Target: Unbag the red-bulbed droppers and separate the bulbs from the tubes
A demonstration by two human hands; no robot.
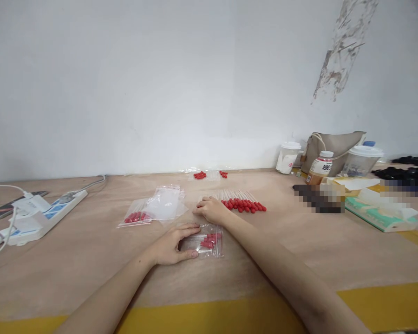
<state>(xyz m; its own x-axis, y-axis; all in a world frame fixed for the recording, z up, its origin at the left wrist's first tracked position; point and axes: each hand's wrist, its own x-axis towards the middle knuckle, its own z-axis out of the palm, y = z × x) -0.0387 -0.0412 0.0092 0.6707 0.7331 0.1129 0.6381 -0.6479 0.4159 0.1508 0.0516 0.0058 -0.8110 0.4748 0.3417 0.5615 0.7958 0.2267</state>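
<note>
My left hand (176, 243) rests on the table, thumb and fingers apart around the left side of a clear zip bag (195, 249). Short red pieces (211, 240) show in the right part of that bag. My right hand (212, 210) lies just beyond it, fingers loosely spread and pointing left, at the left end of a row of pale sticks with red tips (244, 204). Part of the row is hidden behind this hand. Farther left, clear bags (165, 202) overlap, and one holds red pieces (135, 217).
By the wall lie two small bags with red pieces (199, 175). A white power strip (52, 215) and phone (7, 206) are at left. At right stand a lidded cup (288, 157), a drink bottle (319, 168), a grey bag (337, 144) and a tissue pack (379, 214).
</note>
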